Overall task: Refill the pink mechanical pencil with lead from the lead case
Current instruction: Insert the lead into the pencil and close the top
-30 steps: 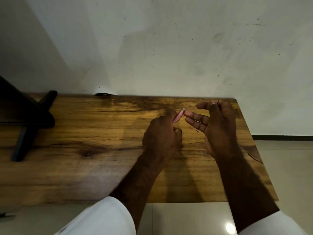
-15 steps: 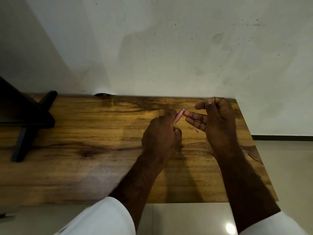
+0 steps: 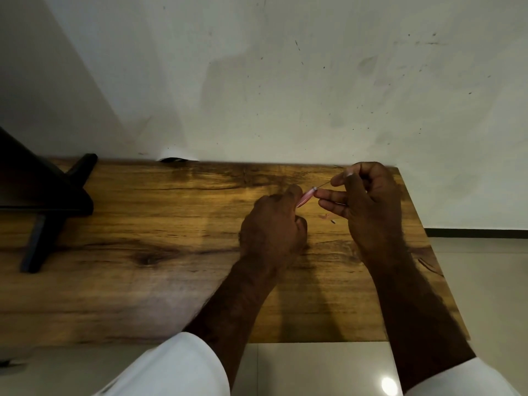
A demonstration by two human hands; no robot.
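Pink mechanical pencil (image 3: 305, 198) is held above the table's (image 3: 143, 224) far right part, left hand (image 3: 271, 227) curled tight round its barrel. Right hand (image 3: 368, 201) pinches a thin lead (image 3: 324, 184), its end at the pencil's exposed end. Risk: the lead snaps if fed off-angle or pushed hard, or it slips and drops.

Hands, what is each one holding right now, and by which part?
Left hand grips the pink pencil by its barrel, tip poking out. Right hand pinches the thin lead at its far end.

No writing can be read anywhere (no labels, no numbers).
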